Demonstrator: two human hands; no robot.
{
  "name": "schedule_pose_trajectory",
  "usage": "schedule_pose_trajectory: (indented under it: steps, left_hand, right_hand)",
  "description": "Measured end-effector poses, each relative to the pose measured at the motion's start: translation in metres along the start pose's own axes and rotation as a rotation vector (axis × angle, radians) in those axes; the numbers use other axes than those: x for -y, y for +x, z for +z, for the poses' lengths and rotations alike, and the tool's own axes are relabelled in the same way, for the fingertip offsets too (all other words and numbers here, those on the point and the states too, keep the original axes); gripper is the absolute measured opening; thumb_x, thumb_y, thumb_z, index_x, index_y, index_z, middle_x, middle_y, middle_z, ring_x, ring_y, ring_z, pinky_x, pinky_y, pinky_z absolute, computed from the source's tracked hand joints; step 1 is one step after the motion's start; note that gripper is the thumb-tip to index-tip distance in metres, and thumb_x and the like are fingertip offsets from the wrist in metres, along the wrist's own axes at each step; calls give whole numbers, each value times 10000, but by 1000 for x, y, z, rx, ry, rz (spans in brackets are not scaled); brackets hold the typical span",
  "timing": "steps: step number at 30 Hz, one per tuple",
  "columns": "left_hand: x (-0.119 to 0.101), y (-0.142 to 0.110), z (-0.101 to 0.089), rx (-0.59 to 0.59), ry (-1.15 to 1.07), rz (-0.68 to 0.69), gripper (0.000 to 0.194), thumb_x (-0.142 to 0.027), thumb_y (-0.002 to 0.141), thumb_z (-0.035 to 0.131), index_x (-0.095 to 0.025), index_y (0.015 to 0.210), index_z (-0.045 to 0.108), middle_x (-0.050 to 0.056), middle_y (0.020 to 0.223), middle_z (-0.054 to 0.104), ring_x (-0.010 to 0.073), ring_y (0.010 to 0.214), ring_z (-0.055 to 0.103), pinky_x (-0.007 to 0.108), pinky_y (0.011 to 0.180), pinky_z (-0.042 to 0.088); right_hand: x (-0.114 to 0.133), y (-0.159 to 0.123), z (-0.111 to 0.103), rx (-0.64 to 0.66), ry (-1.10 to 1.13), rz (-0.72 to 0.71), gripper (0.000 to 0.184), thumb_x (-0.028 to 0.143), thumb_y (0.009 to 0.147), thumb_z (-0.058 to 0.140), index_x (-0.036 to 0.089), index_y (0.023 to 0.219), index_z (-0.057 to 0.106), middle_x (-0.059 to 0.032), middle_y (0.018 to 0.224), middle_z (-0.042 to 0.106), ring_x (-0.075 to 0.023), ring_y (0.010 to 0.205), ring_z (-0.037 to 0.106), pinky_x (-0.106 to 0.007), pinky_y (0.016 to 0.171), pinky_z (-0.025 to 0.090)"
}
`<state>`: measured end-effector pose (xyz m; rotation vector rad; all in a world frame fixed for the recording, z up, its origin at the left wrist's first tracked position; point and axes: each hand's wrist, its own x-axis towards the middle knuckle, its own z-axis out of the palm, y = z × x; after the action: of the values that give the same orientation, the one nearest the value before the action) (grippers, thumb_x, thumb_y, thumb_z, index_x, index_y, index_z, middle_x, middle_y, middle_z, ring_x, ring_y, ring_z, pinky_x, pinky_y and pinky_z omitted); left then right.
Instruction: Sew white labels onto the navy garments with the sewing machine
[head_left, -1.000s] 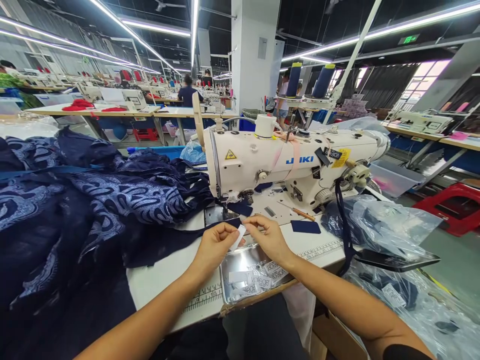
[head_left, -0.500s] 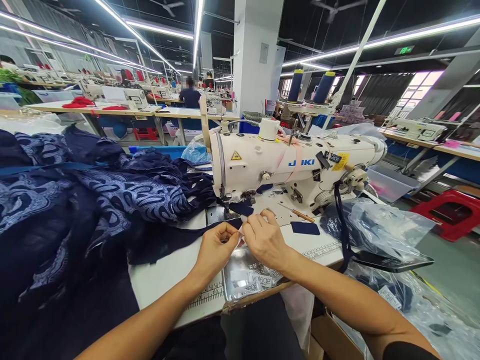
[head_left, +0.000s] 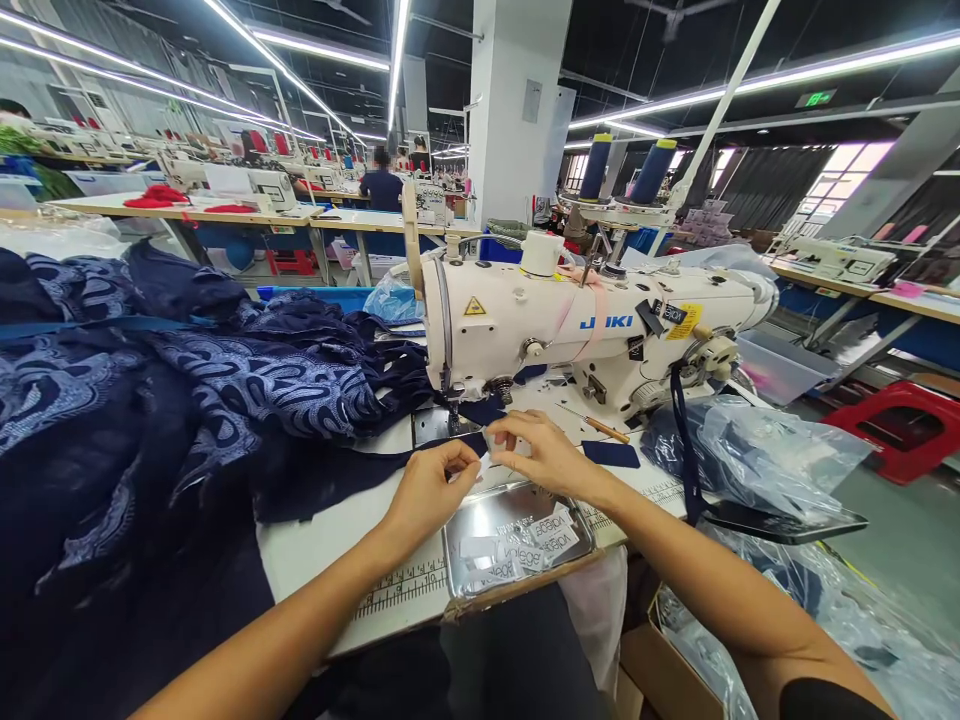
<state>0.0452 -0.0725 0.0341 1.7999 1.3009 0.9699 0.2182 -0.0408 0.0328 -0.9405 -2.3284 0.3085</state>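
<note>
White and small, the label (head_left: 484,463) was between the fingertips of the two hands, above the table (head_left: 315,555) and just beyond the metal tray (head_left: 457,535). The left hand (head_left: 431,490) pinched it between thumb and forefinger. The right hand (head_left: 541,450) had its fingers curled, their tips at the far side of the label; whether they gripped it was too small to tell.

In the tray lay a loose, overlapping heap of printed labels (head_left: 525,555). Beyond the hands stood a white sewing machine (head_left: 495,310), its needle end over a metal plate (head_left: 426,425). Dark blue fabric (head_left: 277,380) with a pale swirling pattern spread across the left side, one plain strip of it reaching close to the hands. To the right of the hands, a pointed tool (head_left: 606,430) with a wooden handle lay near a dark blue rectangular patch (head_left: 611,454). Farther right were clear plastic bags (head_left: 772,445) with dark contents, and a red stool (head_left: 892,425) stood on the floor (head_left: 911,520).
</note>
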Motion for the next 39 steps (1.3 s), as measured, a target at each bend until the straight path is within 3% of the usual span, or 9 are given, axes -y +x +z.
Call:
schedule_pose_trajectory:
  steps: [4, 9, 15, 20, 23, 26, 30, 33, 39]
  left_hand:
    - [-2, 22, -5, 37, 418, 170, 152, -233, 743, 477, -209, 671, 609, 12, 697, 663, 186, 673, 576, 298, 697, 359]
    - [1, 53, 8, 73, 626, 271, 161, -195, 760, 465, -208, 724, 622, 31, 750, 650, 198, 763, 574, 294, 715, 357]
    - [8, 64, 37, 119, 734, 313, 205, -192, 796, 428, -203, 789, 633, 60, 832, 632, 221, 834, 562, 320, 755, 379]
    - [17, 63, 41, 80, 609, 209, 257, -233, 736, 518, -217, 979, 602, 50, 987, 601, 203, 829, 571, 298, 763, 406]
    - [21, 64, 33, 106, 445, 156, 308, -205, 703, 509, -178, 1000, 584, 31, 828, 609, 153, 622, 557, 264, 642, 427]
    - [21, 67, 24, 97, 440, 150, 245, -177, 688, 477, -173, 906, 590, -3, 662, 581, 133, 525, 509, 249, 575, 416]
    - [20, 70, 20, 147, 554, 279, 172, -190, 727, 441, -203, 772, 607, 36, 943, 603, 156, 743, 572, 262, 699, 436]
    - [22, 71, 20, 179, 671, 354, 216, -176, 752, 417, -218, 805, 623, 42, 1018, 590, 196, 940, 553, 319, 821, 417]
    - [29, 73, 20, 209, 745, 425, 244, -139, 772, 403, -211, 856, 620, 48, 1026, 598, 200, 950, 557, 357, 822, 427]
  right_hand:
    - [-13, 15, 0, 79, 98, -16, 42, 167, 739, 593, 170, 781, 593, 11, 724, 560, -117, 664, 514, -258, 689, 369]
    - [-37, 16, 1, 52, 98, 23, 62, 124, 742, 559, 155, 706, 598, 13, 675, 522, -108, 622, 489, -227, 601, 361]
    - [-62, -2, -2, 70, 41, 92, 102, 119, 765, 542, 167, 743, 629, 6, 710, 529, -102, 632, 497, -225, 623, 362]
    - [-73, -8, -3, 104, -148, 102, 80, 131, 767, 567, 170, 778, 636, 0, 721, 564, -117, 662, 507, -266, 693, 325]
    - [-76, -8, -3, 117, -210, 72, 80, 142, 784, 551, 163, 769, 627, -3, 724, 577, -122, 666, 511, -274, 697, 303]
    - [-76, -8, -4, 111, -238, 62, 83, 140, 789, 545, 156, 760, 621, -8, 730, 586, -121, 666, 512, -275, 700, 291]
    - [-75, -8, -4, 115, -243, 56, 81, 137, 789, 544, 155, 754, 615, -10, 733, 591, -119, 668, 509, -268, 699, 282]
    - [-73, -8, -5, 140, -242, 62, 86, 143, 799, 530, 150, 773, 611, -15, 742, 595, -121, 671, 508, -266, 697, 281]
    - [-70, -7, -5, 161, -237, 97, 92, 142, 803, 519, 143, 826, 608, -28, 790, 611, -139, 713, 524, -273, 723, 283]
